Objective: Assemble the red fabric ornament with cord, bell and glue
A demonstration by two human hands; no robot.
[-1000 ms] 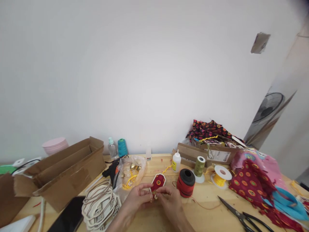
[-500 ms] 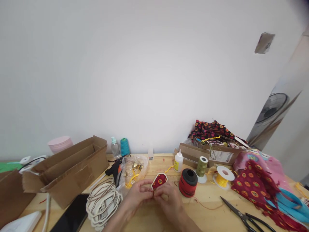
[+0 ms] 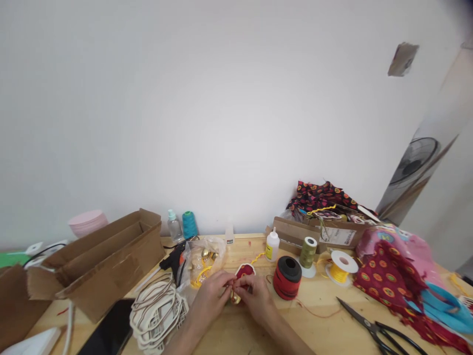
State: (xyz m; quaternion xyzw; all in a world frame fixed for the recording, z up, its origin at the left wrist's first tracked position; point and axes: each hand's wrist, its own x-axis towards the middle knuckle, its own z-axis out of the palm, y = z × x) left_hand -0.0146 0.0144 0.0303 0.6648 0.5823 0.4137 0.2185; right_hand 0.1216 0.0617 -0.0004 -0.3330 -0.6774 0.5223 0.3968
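Near the table's front, my left hand point(image 3: 213, 297) and my right hand point(image 3: 256, 298) meet with fingertips close together. Both are closed in a pinch on what looks like thin red thread point(image 3: 233, 284), small and partly hidden by the fingers. Just below the fingertips a gold bell point(image 3: 235, 298) shows between the hands. Behind them lies a dark red patterned fabric piece point(image 3: 245, 269) with white trim, its lower part covered by my right hand. A twisted yellow cord point(image 3: 257, 257) runs from its top toward a white glue bottle point(image 3: 272, 246).
At right are a red-and-black thread spool point(image 3: 287, 278), an olive spool point(image 3: 308, 252), a yellow cord spool point(image 3: 340, 267), scissors point(image 3: 369, 325) and red fabric point(image 3: 386, 278). At left are a bag of bells point(image 3: 207, 259), coiled white cord point(image 3: 157, 313), a phone point(image 3: 107, 328) and a cardboard box point(image 3: 121, 264).
My fingers have shifted from the fabric piece's lower end to the red thread, and the gold bell now shows beneath them. The fabric piece is more covered by my right hand.
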